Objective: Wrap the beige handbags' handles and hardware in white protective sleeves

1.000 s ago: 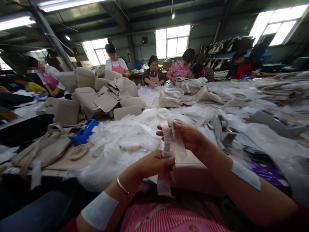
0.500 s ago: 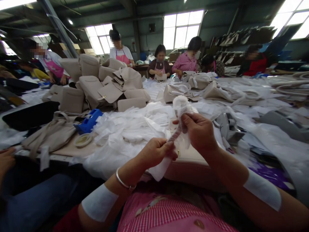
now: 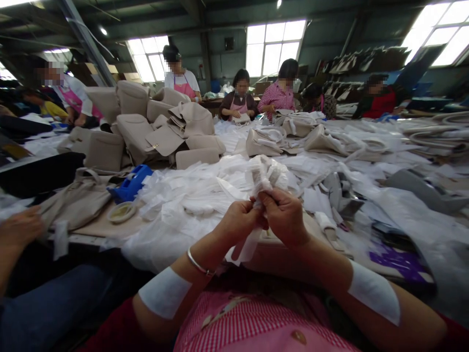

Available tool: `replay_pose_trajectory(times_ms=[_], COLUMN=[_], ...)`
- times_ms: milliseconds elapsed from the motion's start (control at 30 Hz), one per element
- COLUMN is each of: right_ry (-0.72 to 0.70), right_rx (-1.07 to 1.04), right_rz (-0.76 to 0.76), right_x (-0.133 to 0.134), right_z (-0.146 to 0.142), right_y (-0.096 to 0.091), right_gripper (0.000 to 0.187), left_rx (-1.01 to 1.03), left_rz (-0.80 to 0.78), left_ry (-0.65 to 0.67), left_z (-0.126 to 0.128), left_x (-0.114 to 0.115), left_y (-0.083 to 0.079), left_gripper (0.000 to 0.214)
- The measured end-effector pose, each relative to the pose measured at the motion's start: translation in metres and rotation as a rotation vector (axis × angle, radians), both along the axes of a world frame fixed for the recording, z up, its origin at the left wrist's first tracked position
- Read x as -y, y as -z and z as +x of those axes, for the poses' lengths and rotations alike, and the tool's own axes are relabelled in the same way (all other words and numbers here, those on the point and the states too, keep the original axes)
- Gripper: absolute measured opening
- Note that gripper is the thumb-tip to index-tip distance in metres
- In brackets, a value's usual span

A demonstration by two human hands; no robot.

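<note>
A beige bag strap [image 3: 260, 177] wrapped in thin white packing sheet is between my hands, its looped part standing up above them. My left hand [image 3: 240, 222] is closed on the lower part, with a loose tail of white sheet hanging below. Right beside it, my right hand [image 3: 284, 215] pinches the wrapping where the loop comes down; the fingertips of both hands nearly meet. Under my hands a beige bag [image 3: 282, 256] lies at the table's front edge, partly covered by my right forearm.
A heap of white packing sheets [image 3: 198, 195] lies ahead. Left are a blue tape dispenser [image 3: 131, 183], a tape roll [image 3: 122, 212], a beige backpack [image 3: 78, 205] and piled beige bags [image 3: 134, 137]. A grey dispenser [image 3: 339, 190] stands right. A neighbour's hand [image 3: 22, 227] shows far left; several people work opposite.
My right hand has come down and left, closer to my left hand. The wrapped loop has shifted left and slightly down. At far left, the neighbour's hand has moved in toward the backpack.
</note>
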State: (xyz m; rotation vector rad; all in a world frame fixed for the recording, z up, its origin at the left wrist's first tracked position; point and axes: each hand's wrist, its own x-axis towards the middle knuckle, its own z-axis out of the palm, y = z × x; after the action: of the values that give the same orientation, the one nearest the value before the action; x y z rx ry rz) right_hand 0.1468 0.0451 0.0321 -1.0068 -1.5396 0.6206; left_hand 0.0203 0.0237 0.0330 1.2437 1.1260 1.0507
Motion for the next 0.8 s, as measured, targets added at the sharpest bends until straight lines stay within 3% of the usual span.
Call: replay_pose_trajectory(times_ms=[233, 467, 700, 800], right_ry=[0.107, -0.009, 0.104, 0.051], right_rx=[0.076, 0.0, -0.01, -0.003], right_rz=[0.152, 0.029, 0.028, -0.011], right_x=[-0.014, -0.007, -0.022, -0.016], right_z=[0.013, 0.001, 0.016, 0.008], right_y=[-0.014, -0.002, -0.009, -0.003], right_gripper=[0.024, 0.023, 0.024, 0.023], left_rx=[-0.102, -0.184, -0.216, -0.277], left_rz=[-0.086, 0.049, 0.003, 0.063], left_ry=[0.222, 0.02, 0.152, 0.067], left_z=[-0.019, -0.009, -0.02, -0.018], left_x=[0.012, 0.002, 0.007, 0.005], left_y=[0.002, 0.004, 0.002, 0.003], left_gripper=[0.05, 0.044, 0.046, 0.041])
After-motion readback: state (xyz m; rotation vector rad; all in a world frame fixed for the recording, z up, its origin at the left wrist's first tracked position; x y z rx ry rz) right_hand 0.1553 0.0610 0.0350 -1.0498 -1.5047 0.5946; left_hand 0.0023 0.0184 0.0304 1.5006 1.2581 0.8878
